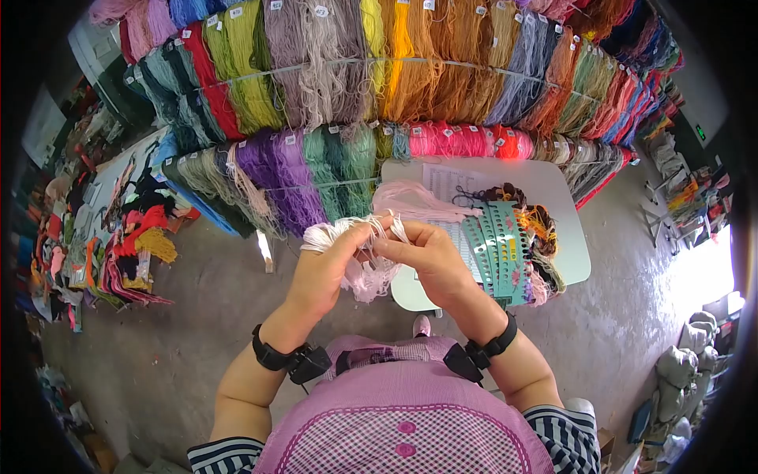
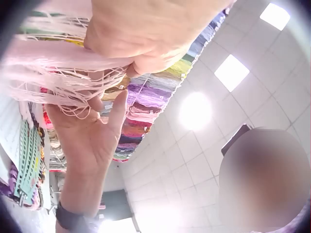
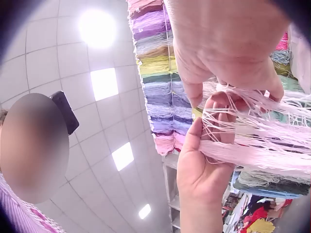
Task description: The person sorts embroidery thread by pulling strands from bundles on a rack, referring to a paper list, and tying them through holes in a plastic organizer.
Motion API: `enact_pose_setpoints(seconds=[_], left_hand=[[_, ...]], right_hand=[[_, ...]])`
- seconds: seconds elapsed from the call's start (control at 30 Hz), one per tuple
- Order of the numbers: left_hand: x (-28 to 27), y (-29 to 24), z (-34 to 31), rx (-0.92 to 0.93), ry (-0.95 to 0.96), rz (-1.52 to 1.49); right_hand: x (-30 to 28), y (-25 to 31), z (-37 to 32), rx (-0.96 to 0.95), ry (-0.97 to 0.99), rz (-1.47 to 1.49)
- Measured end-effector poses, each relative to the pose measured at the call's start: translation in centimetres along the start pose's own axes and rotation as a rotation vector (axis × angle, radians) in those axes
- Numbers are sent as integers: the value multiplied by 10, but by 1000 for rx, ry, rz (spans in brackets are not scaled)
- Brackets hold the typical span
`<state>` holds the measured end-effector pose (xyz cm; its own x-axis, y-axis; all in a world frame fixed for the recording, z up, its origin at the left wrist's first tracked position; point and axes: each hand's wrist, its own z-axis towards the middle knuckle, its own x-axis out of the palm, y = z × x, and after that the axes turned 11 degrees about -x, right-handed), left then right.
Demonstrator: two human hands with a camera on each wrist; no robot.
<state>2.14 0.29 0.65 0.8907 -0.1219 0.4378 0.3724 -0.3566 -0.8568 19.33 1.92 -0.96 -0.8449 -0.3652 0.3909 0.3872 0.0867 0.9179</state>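
A skein of pale pink thread [image 1: 371, 280] hangs between the two hands, its strands spread out in loose loops near the fingers. My left hand [image 1: 320, 265] grips one side of it, thumb lying over the strands. From the other side my right hand [image 1: 434, 257] holds strands between thumb and fingers. In the left wrist view the looped threads [image 2: 63, 82] cross in front of the right hand's fingers. The right wrist view has the strands [image 3: 262, 131] running away from both hands, and they partly hide the left hand's fingers [image 3: 221, 104].
A pale table [image 1: 568, 229] ahead carries another pink skein [image 1: 418, 201], printed sheets and green punched thread cards [image 1: 501, 253] with coloured threads. Racks of numbered thread hanks [image 1: 316, 63] rise behind it. At left, a second table holds heaped coloured yarn [image 1: 142, 229].
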Motion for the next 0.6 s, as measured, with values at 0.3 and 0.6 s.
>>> enact_pose_setpoints(seconds=[0.3, 0.6], left_hand=[[0, -7, -3, -63, 48, -79], [0, -8, -2, -122, -43, -122]], right_hand=[[0, 7, -9, -8, -44, -32], [-9, -4, -7, -20, -114, 172]])
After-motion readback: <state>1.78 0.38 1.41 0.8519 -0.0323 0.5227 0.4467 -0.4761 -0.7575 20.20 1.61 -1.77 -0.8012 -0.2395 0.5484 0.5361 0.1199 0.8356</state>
